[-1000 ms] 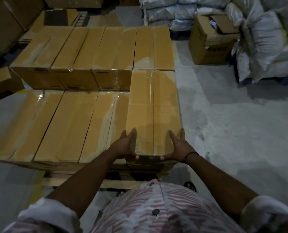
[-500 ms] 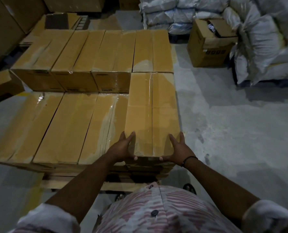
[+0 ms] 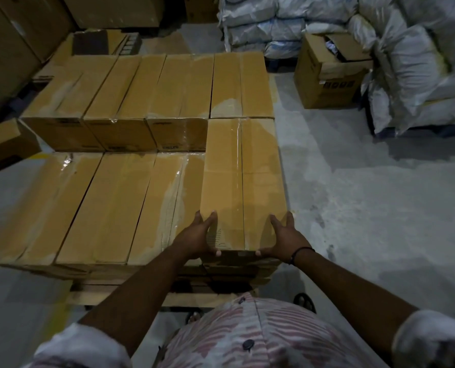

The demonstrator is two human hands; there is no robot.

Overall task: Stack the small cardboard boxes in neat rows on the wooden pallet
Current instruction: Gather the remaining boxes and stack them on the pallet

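Observation:
A long brown cardboard box lies at the right end of the near row, one layer above the boxes beside it. Its far end meets a second-layer box in the far row. My left hand and my right hand rest on the box's near end. On each, straight fingers lie flat on the top and the thumb sits at the near edge. The wooden pallet shows only as planks under the front of the stack.
Three more taped boxes fill the far row's upper layer. An open carton and white sacks stand at the back right. A loose box lies at the left. Bare concrete floor stretches to the right of the pallet.
Almost nothing: both hands stay on the near end of the same box, which stays against the far row. The view has shifted slightly.

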